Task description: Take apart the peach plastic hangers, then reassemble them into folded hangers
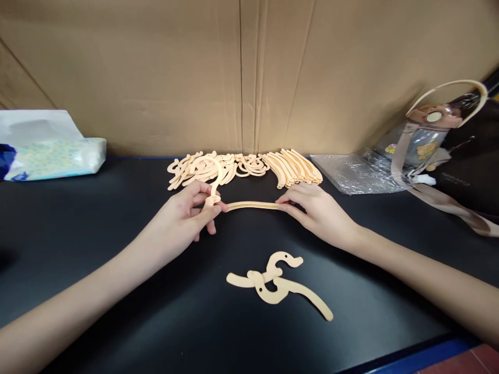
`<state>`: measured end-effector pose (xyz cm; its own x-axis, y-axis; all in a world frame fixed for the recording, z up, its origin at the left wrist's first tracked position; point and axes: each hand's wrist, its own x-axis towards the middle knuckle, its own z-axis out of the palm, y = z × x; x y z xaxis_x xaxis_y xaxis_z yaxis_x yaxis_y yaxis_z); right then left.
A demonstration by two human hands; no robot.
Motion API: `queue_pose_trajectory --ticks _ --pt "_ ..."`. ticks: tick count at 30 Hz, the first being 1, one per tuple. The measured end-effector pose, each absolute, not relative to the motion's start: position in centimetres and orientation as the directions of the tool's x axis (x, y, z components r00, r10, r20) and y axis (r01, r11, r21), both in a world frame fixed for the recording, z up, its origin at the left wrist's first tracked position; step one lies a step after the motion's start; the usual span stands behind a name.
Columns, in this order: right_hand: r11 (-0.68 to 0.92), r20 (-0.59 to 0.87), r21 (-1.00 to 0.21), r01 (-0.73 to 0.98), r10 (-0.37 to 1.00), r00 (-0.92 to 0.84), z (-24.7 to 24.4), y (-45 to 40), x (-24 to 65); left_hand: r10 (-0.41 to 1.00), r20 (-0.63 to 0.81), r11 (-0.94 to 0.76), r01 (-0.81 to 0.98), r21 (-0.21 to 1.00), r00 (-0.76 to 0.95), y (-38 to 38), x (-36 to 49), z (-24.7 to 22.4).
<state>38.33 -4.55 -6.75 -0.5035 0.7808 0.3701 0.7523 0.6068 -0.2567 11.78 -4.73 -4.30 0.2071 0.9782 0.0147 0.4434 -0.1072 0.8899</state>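
A long curved strip [252, 204] is pinched at nine o'clock by the left hand [200, 210], which also grips a hooked piece [217, 176], and at three o'clock by the right hand [307, 208], both forearms being angled inward above the black surface [156, 311].

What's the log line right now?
left hand: cream plastic-looking hooked piece, slim curved strip by left end | right hand: strip's right end | near: overlapping flat cream pieces on black table | far: loose cream pieces

Readable text: none | tissue pack [58, 158]: printed pattern, no legible words | bottle [427, 143]: cartoon figures, lettering unreadable
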Motion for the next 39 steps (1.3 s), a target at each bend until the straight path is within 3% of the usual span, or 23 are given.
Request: queue_pose_trajectory --ticks 7,15,19,24,26,33,39 --pt "0.528 0.332 -0.528 0.665 0.849 -0.41 -6.3 -5.0 38.9 0.96 0.037 -0.174 0.485 0.857 0.278 -4.9 11.3 -5.3" --pt "0.5 0.29 -0.616 0.608 0.862 -0.415 -6.4 -5.1 39.1 0.955 -0.005 -0.143 0.475 0.868 0.297 -5.2 11.3 -5.4" --pt "0.521 0.291 -0.572 0.633 0.851 -0.437 -6.1 -5.8 38.7 0.938 0.01 -0.152 0.387 0.909 0.345 -5.8 11.9 -5.1" --pt "0.715 0.272 -0.257 0.651 0.699 -0.661 -5.6 -7.3 37.3 0.93 -0.035 -0.103 0.352 0.93 0.366 -7.1 12.8 -4.7" --pt "0.742 0.251 -0.213 0.635 0.67 -0.698 -5.5 -7.5 37.0 0.928 -0.061 -0.077 0.348 0.934 0.368 -7.2 12.9 -4.5" --pt "0.678 0.238 -0.39 0.624 0.728 -0.642 -5.5 -6.6 37.8 0.9 -0.248 0.18 0.214 0.96 0.359 -6.9 12.5 -3.6" --pt "0.65 0.203 -0.439 0.62 0.744 -0.637 -5.6 -6.6 37.9 0.819 -0.397 0.372 0.144 0.917 0.414 -6.9 12.1 -3.8"
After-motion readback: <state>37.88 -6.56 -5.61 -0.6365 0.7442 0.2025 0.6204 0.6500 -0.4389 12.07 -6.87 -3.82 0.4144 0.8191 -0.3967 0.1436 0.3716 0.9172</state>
